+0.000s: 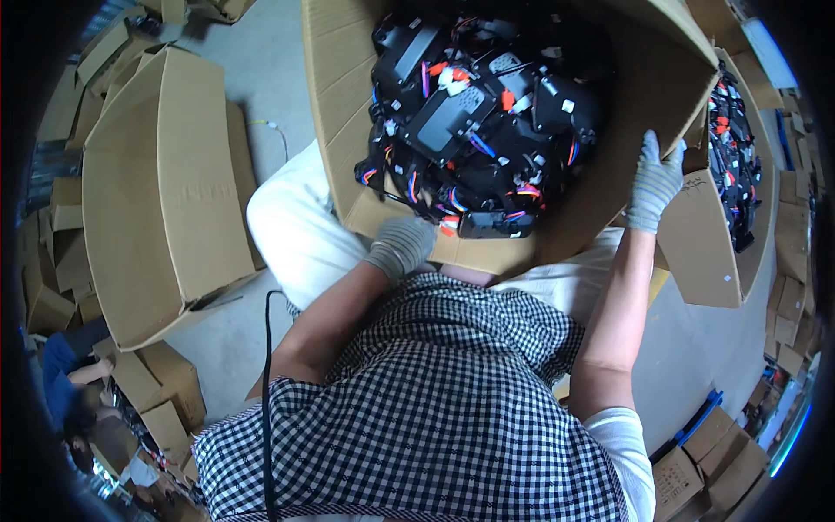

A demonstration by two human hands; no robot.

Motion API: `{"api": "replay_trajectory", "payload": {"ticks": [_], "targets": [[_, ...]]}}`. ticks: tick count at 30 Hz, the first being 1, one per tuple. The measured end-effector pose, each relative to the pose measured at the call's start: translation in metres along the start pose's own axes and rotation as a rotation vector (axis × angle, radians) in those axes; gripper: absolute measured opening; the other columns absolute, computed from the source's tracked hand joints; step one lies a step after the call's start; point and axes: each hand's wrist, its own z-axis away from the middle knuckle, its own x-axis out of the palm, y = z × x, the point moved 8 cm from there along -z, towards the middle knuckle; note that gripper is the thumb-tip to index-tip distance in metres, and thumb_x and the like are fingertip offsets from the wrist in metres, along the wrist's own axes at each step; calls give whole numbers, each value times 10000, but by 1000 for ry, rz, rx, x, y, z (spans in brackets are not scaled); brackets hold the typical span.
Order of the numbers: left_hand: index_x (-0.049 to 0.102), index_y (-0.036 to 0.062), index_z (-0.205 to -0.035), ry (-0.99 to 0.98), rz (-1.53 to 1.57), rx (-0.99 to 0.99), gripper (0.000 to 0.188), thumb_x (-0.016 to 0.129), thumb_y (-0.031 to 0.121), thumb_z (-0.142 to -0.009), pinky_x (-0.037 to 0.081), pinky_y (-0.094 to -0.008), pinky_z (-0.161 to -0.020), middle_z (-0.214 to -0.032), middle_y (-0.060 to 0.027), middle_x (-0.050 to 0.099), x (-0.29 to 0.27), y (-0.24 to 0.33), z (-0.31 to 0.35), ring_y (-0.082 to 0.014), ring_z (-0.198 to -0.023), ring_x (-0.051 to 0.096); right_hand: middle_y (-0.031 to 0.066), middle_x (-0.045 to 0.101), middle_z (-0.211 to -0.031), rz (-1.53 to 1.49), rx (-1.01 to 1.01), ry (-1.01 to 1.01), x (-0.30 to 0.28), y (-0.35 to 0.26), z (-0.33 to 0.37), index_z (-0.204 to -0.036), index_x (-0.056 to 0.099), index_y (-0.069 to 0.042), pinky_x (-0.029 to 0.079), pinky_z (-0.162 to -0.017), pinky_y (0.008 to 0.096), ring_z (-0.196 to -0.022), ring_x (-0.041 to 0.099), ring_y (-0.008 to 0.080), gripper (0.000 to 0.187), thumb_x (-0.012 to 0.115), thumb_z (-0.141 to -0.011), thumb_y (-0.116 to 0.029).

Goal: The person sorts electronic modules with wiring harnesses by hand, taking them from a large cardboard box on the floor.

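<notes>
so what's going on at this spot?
A person in a checked apron has both gloved hands at an open box of black modules with coloured wires. The right hand is at the box's right edge; the left hand is at the near side, by the modules, its grip unclear. Another box of similar parts stands to the right.

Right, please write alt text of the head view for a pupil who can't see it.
A large open cardboard box holding many black wired modules sits before a person, the gloved left hand at its near edge, the gloved right hand at its right edge. Another open box of similar modules stands at right.
</notes>
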Motion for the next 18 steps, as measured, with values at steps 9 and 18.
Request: {"api": "replay_trajectory", "payload": {"ticks": [9,18], "targets": [[652,120,-992,690,-392,142,251,533,251,-814,449,-389,-854,-973,-86,660,-64,24,11,-212,-945,622,159,656,-982,140,-33,-11,18,-3,-5,-1187,532,-72,472,-809,392,-862,632,324,431,619,-838,-308],[602,58,-1111,-16,-26,120,343,575,269,-842,494,-361,-774,-1009,-104,652,13,2,27,-249,-889,642,161,632,-1031,-924,-17,-20,-44,33,4,-1209,520,-4,493,-787,275,-871,621,220,359,549,-882,-150]]}}
